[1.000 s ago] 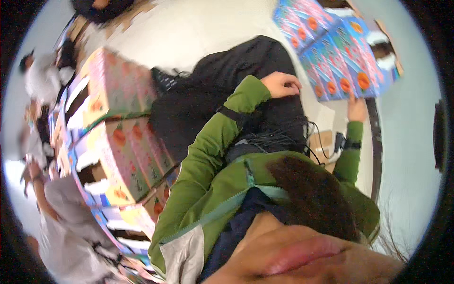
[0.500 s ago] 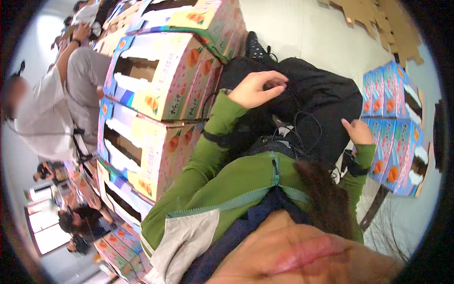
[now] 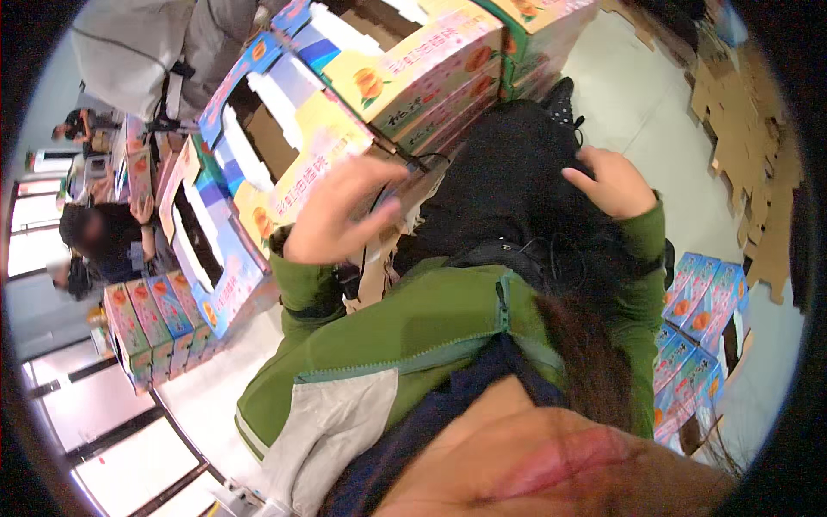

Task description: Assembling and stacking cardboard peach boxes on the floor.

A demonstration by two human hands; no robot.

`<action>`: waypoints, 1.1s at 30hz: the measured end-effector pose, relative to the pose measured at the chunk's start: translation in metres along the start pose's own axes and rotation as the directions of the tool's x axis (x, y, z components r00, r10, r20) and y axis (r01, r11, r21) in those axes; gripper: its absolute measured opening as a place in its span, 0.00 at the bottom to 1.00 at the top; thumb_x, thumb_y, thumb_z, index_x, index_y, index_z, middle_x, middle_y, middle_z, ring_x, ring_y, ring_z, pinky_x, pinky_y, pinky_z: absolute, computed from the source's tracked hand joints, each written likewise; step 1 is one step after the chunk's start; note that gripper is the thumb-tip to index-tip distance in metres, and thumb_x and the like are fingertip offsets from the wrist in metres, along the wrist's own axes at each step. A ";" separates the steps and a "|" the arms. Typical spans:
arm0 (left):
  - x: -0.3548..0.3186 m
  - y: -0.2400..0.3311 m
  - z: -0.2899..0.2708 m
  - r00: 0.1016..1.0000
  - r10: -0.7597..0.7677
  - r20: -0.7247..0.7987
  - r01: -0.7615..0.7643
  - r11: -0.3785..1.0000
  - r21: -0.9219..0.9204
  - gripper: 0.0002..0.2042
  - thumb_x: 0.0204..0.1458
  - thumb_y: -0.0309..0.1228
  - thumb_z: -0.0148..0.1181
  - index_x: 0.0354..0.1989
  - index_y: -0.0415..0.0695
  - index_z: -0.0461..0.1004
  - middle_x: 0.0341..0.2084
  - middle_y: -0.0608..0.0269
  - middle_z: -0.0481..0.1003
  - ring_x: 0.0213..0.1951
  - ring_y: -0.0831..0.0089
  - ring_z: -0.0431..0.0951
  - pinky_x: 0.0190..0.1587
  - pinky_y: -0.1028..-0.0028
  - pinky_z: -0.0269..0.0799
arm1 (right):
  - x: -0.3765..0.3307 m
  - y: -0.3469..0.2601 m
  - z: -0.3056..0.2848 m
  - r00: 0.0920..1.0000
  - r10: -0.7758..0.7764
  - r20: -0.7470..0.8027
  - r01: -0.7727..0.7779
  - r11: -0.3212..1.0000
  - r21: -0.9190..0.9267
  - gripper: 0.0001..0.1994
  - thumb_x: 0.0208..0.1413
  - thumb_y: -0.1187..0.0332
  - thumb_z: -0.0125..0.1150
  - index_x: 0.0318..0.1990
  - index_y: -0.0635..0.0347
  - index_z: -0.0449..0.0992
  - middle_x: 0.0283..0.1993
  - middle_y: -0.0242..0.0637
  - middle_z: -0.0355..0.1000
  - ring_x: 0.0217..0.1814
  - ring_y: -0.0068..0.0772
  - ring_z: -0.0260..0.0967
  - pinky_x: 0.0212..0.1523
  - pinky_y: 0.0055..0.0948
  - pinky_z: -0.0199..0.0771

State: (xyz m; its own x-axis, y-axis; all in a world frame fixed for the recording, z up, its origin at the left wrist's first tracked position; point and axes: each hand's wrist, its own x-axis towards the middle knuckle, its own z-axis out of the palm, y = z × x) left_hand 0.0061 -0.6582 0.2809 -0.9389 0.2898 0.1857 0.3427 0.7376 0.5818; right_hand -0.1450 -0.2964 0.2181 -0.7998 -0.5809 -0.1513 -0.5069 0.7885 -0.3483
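Blurred a little by motion, my left hand (image 3: 332, 211) is raised in front of a fruit carton (image 3: 297, 138), fingers curved and thumb apart, with nothing in it. Whether it touches the carton I cannot tell. The carton is printed yellow, blue and pink with peaches and has a wide cutout showing brown cardboard inside. It belongs to a row of similar cartons on my left. My right hand (image 3: 618, 183) hovers over or beside my black trousers (image 3: 491, 172), thumb and fingers apart and holding nothing.
Folded blue and pink cartons (image 3: 689, 379) are piled at the right. Brown cardboard sheets (image 3: 741, 155) lie on the pale floor at upper right. More cartons (image 3: 159, 323) stand at lower left. A person in grey (image 3: 129, 52) is close at upper left; one in black (image 3: 99, 237) is farther off.
My view has turned, shifting the cartons. My left hand has moved from over my lap leftward to the carton row. My right hand has come up from beside my right thigh.
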 end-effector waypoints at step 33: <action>-0.060 0.043 -0.043 0.877 -0.360 -0.318 0.443 0.862 0.245 0.51 0.28 0.45 0.76 0.62 0.34 0.58 0.38 0.46 0.77 0.40 0.55 0.80 0.43 0.66 0.74 | -0.008 -0.078 0.077 0.949 -0.273 0.156 0.230 0.942 0.245 0.23 0.54 0.50 0.58 0.43 0.64 0.74 0.38 0.53 0.73 0.44 0.54 0.71 0.47 0.46 0.71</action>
State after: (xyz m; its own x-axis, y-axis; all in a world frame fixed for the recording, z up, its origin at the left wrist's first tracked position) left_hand 0.0758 -0.6701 0.3283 -0.9569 -0.2058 0.2051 -0.1129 0.9138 0.3903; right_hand -0.0740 -0.3689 0.1752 -0.5710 -0.7980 -0.1926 -0.5828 0.5593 -0.5895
